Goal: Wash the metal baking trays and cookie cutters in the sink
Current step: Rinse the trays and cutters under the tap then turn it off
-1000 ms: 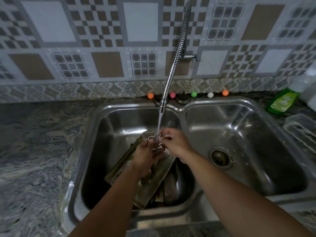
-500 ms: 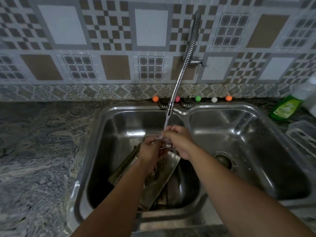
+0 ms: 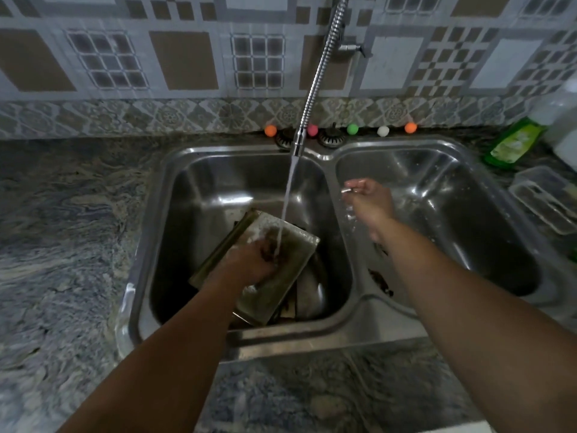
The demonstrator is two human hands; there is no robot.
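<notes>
A wet metal baking tray (image 3: 281, 285) leans tilted in the left basin of the steel double sink (image 3: 343, 326), on top of other metal pieces (image 3: 309, 292). Water runs from the flexible faucet (image 3: 315, 85) onto the tray. My left hand (image 3: 249, 264) lies on the tray under the stream, fingers curled; whether it holds anything is hidden. My right hand (image 3: 368, 198) is over the right basin, near the divider. It pinches a small metal cookie cutter (image 3: 346, 190), of which only a shiny bit shows.
Small coloured balls (image 3: 270, 130) and two drain strainers (image 3: 331, 140) line the sink's back rim. A green soap bottle (image 3: 512, 142) and a clear plastic container (image 3: 543, 198) stand on the right. Granite counter (image 3: 62, 245) spreads to the left and front.
My right hand has carried the cookie cutter out of the stream and over to the right basin. My left hand let go of it and dropped onto the tray.
</notes>
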